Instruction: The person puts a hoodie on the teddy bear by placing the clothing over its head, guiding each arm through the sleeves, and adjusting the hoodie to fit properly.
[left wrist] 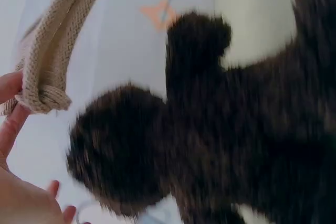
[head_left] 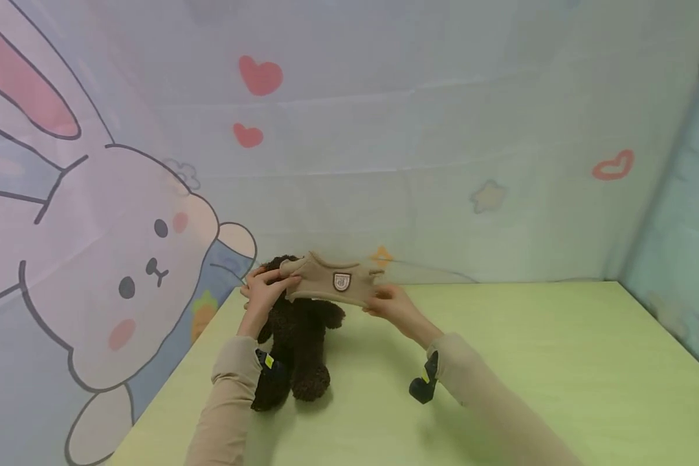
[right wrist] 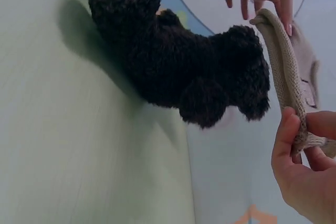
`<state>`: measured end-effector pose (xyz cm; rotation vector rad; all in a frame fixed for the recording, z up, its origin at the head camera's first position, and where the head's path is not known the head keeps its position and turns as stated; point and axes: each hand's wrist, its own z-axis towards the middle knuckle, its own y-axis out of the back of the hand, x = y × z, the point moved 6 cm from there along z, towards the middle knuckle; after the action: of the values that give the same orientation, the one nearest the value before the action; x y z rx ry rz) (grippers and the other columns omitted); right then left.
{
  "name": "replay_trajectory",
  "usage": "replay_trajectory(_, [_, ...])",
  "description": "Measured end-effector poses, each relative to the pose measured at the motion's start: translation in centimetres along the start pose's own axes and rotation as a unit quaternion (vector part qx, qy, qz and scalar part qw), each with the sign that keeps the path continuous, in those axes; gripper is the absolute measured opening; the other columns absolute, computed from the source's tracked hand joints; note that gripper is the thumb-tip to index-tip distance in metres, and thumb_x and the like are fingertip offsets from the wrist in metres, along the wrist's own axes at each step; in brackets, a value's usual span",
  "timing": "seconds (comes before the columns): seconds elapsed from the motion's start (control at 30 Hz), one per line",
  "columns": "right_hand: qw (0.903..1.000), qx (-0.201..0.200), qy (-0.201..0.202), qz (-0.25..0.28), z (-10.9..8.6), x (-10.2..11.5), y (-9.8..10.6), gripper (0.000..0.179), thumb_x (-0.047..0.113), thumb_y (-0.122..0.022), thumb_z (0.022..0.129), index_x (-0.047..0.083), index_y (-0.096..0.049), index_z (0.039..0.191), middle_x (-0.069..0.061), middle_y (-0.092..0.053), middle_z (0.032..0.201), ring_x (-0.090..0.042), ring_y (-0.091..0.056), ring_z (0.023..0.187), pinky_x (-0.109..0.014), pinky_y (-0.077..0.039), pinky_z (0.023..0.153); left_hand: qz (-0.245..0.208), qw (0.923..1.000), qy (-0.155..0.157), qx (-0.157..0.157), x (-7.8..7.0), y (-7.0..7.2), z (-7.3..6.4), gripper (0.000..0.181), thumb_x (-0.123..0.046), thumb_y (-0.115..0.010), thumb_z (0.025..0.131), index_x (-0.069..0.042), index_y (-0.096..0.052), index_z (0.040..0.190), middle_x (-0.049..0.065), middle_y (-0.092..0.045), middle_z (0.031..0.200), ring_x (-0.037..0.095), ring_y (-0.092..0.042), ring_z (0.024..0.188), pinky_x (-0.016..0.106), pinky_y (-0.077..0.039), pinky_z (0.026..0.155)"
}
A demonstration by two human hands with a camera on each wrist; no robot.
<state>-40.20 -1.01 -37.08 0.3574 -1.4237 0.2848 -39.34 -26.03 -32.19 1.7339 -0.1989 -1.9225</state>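
Note:
A small beige knitted sweater (head_left: 320, 279) with a shield-shaped badge on its front is stretched out sideways between both hands. My left hand (head_left: 263, 294) pinches one end of it, and my right hand (head_left: 397, 312) pinches the lower edge at the other end. Behind and below the sweater, a dark brown fluffy teddy bear (head_left: 299, 333) stands on the table, most of its head hidden by the sweater and left hand in the head view. In the right wrist view the sweater's hem (right wrist: 283, 66) runs between the two hands, close over the bear's head (right wrist: 247, 72).
The light green table (head_left: 501, 362) reaches back to a fabric backdrop (head_left: 443, 129) printed with hearts, a star and a large rabbit. A dark wrist camera hangs below each sleeve, the left one (head_left: 270, 375) overlapping the bear's legs.

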Motion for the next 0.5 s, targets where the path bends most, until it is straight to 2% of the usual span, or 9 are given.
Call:
replay_trajectory(0.1, [1.0, -0.005, 0.003, -0.007, 0.8, 0.4, -1.6, 0.03, 0.009, -0.05, 0.09, -0.01, -0.049, 0.113, -0.023, -0.054, 0.112, -0.025, -0.058, 0.099, -0.038, -0.045, 0.092, -0.024, 0.9988, 0.011, 0.042, 1.5, 1.3, 0.5, 0.052, -0.036, -0.06, 0.083, 0.001, -0.052, 0.12, 0.014, 0.0, 0.15, 0.036, 0.013, 0.135, 0.06, 0.003, 0.104])
replay_trajectory(0.2, [0.9991, -0.024, 0.009, -0.033, 1.4, 1.1, -3.0, 0.027, 0.013, -0.05, 0.09, -0.002, -0.05, 0.113, -0.023, -0.049, 0.122, -0.035, -0.049, 0.113, -0.046, -0.042, 0.093, -0.056, 0.9958, 0.01, 0.071, 3.0, 2.6, 0.9, 0.056, -0.036, -0.056, 0.086, 0.003, -0.046, 0.125, 0.011, 0.001, 0.151, 0.032, 0.009, 0.138, 0.056, -0.002, 0.108])
replay_trajectory(0.27, [0.9975, -0.04, 0.014, -0.057, 1.8, 1.5, -3.7, 0.027, 0.015, -0.05, 0.091, 0.002, -0.05, 0.115, -0.021, -0.046, 0.128, -0.037, -0.044, 0.119, -0.049, -0.04, 0.094, -0.071, 0.9945, 0.005, 0.077, 3.8, 3.2, 1.2, 0.055, -0.035, -0.056, 0.087, 0.003, -0.046, 0.125, 0.01, -0.002, 0.151, 0.03, 0.005, 0.139, 0.054, -0.006, 0.108])
replay_trajectory(0.37, [0.9963, -0.051, 0.016, -0.067, 2.3, 1.7, -4.3, 0.029, 0.017, -0.049, 0.091, 0.005, -0.049, 0.118, -0.02, -0.042, 0.134, -0.037, -0.039, 0.124, -0.053, -0.036, 0.096, -0.093, 0.9922, -0.007, 0.083, 4.6, 3.8, 1.3, 0.053, -0.034, -0.056, 0.087, 0.001, -0.047, 0.125, 0.011, -0.013, 0.15, 0.029, -0.002, 0.139, 0.052, -0.008, 0.109])
replay_trajectory(0.47, [0.9981, -0.036, -0.007, -0.05, 2.7, 1.3, -5.0, 0.035, 0.02, -0.047, 0.093, 0.009, -0.045, 0.126, -0.018, -0.036, 0.139, -0.037, -0.033, 0.128, -0.059, -0.033, 0.095, -0.112, 0.9887, -0.018, 0.098, 5.1, 4.2, 1.3, 0.052, -0.035, -0.053, 0.088, 0.0, -0.046, 0.126, 0.015, -0.021, 0.147, 0.031, -0.006, 0.138, 0.053, -0.008, 0.109])
replay_trajectory(0.5, [0.9986, -0.026, -0.018, -0.042, 2.8, 1.1, -5.2, 0.038, 0.022, -0.046, 0.093, 0.011, -0.042, 0.13, -0.018, -0.033, 0.141, -0.039, -0.031, 0.128, -0.061, -0.032, 0.094, -0.117, 0.9874, -0.015, 0.106, 5.3, 4.3, 1.3, 0.052, -0.036, -0.052, 0.089, 0.0, -0.045, 0.127, 0.016, -0.02, 0.147, 0.035, -0.007, 0.137, 0.057, -0.008, 0.107])
